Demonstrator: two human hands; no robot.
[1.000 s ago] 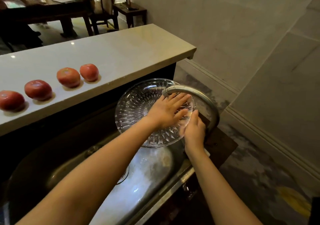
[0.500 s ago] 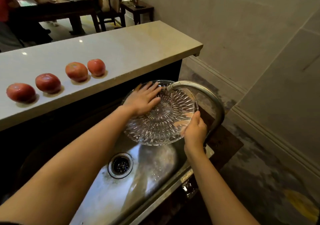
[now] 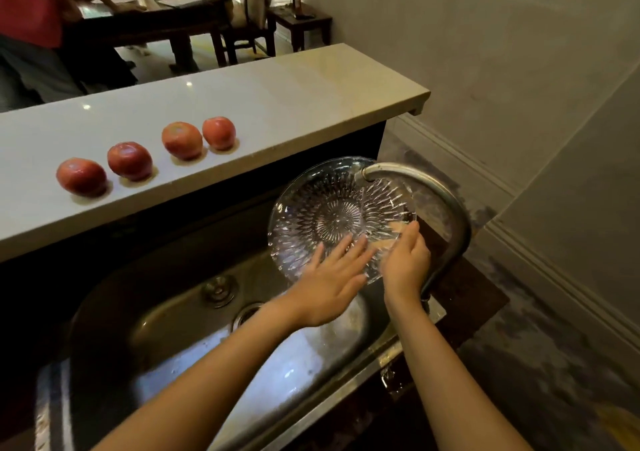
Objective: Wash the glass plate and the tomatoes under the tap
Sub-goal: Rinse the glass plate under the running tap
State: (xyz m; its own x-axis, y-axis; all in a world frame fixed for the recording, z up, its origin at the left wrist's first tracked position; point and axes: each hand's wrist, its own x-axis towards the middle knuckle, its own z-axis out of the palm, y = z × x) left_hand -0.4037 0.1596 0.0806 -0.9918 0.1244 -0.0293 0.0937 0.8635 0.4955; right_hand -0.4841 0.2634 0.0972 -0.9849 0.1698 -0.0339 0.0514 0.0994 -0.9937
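While the right hand (image 3: 405, 263) grips the glass plate (image 3: 332, 208) at its rim, the flat left hand (image 3: 325, 287) touches the edge alongside.

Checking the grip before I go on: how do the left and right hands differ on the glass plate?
The left hand lies flat, fingers straight, on the glass plate near its lower edge; the right hand curls round its right rim. Both touch it below the tap.

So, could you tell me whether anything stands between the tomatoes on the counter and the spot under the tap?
Yes: the glass plate sits under the tap, gripped at its rim by the right hand, the left hand flat on it. Nothing else visible does.
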